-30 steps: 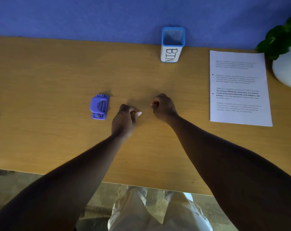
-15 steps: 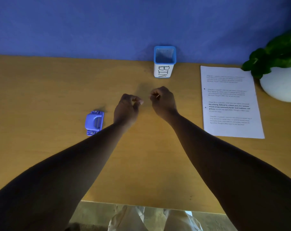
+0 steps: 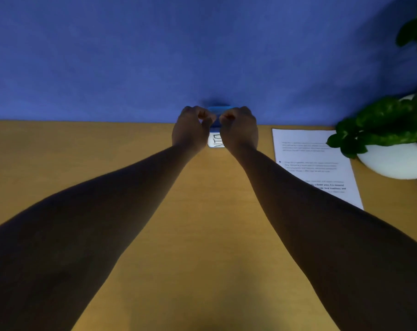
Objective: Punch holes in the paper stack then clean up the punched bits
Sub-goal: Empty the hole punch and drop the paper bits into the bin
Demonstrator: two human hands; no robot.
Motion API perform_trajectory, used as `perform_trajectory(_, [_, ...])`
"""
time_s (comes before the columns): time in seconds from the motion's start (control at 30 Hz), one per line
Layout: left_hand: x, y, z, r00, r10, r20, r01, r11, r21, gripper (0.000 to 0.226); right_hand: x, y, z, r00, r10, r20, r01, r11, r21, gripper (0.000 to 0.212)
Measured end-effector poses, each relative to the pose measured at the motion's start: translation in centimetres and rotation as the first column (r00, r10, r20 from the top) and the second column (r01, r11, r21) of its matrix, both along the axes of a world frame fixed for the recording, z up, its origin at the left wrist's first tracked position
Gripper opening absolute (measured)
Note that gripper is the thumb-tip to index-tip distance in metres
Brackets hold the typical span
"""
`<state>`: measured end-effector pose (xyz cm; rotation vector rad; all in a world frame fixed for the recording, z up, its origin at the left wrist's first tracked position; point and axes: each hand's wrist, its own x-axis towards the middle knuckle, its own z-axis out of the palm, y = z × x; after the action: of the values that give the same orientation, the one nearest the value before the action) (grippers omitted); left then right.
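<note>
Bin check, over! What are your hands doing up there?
Left hand and right hand pinched shut over the bin. Bits too small to see. Paper stack lies right. Nothing in the way.

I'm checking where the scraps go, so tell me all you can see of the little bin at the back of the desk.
The bin is a small upright box with a blue rim and a white front panel hand-lettered "BIN". It stands on the wooden desk against the blue wall. The left hand and right hand, fingers pinched, hover over its mouth and hide most of it. Contact and contents cannot be seen.
</note>
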<state>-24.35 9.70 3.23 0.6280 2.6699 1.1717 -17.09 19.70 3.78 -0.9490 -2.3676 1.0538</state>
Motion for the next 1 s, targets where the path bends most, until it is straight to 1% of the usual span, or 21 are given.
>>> perform_trajectory(0.13, [-1.2, 1.2, 0.0, 0.999, -0.038, -0.006, 0.038, 0.998, -0.056, 0.021, -0.8, 1.5, -0.2, 0.996, 0.028, 0.090, -0.029, 0.999, 0.013, 0.018])
perform_trajectory(0.23, [-1.8, 1.7, -0.1, 0.999, -0.027, -0.025, 0.025, 0.996, -0.089, 0.018, -1.2, 2.1, -0.2, 0.984, 0.057, 0.170, -0.064, 0.997, 0.032, 0.021])
perform_trajectory(0.33, [-2.3, 2.4, -0.1, 0.999, -0.045, -0.029, 0.040, 0.986, -0.161, 0.020, -1.6, 2.4, -0.2, 0.973, 0.070, 0.218, -0.088, 0.994, 0.070, 0.022])
perform_trajectory(0.47, [-2.6, 2.9, -0.1, 0.997, -0.070, -0.016, 0.065, 0.971, -0.230, 0.021, -2.0, 2.5, 0.0, 0.979, 0.045, 0.200, -0.062, 0.995, 0.082, 0.019])
perform_trajectory(0.6, [-3.0, 3.1, -0.2, 1.000, 0.015, -0.002, -0.015, 0.970, -0.242, 0.027, -2.2, 2.6, 0.0, 0.978, 0.039, 0.203, -0.058, 0.995, 0.086, 0.021])
perform_trajectory(0.67, [-3.1, 3.1, -0.2, 0.999, 0.028, -0.027, -0.034, 0.963, -0.266, 0.030, -2.1, 2.7, -0.2, 0.978, 0.045, 0.205, -0.065, 0.994, 0.093, 0.019])
perform_trajectory(0.77, [-2.9, 3.1, -0.2, 0.994, -0.022, -0.109, -0.013, 0.950, -0.313, 0.017, -1.8, 2.6, -0.3, 0.977, 0.046, 0.208, -0.066, 0.994, 0.091, 0.018])
perform_trajectory(0.83, [-2.9, 3.0, -0.2, 0.988, -0.067, -0.141, 0.019, 0.947, -0.320, 0.017, -1.8, 2.6, -0.3, 0.978, 0.046, 0.205, -0.065, 0.994, 0.088, 0.018])
perform_trajectory(1.0, [-2.8, 3.0, 0.1, 0.989, -0.098, -0.111, 0.062, 0.954, -0.292, 0.018, -1.7, 2.7, -0.2, 0.981, 0.022, 0.190, -0.046, 0.991, 0.126, 0.012])
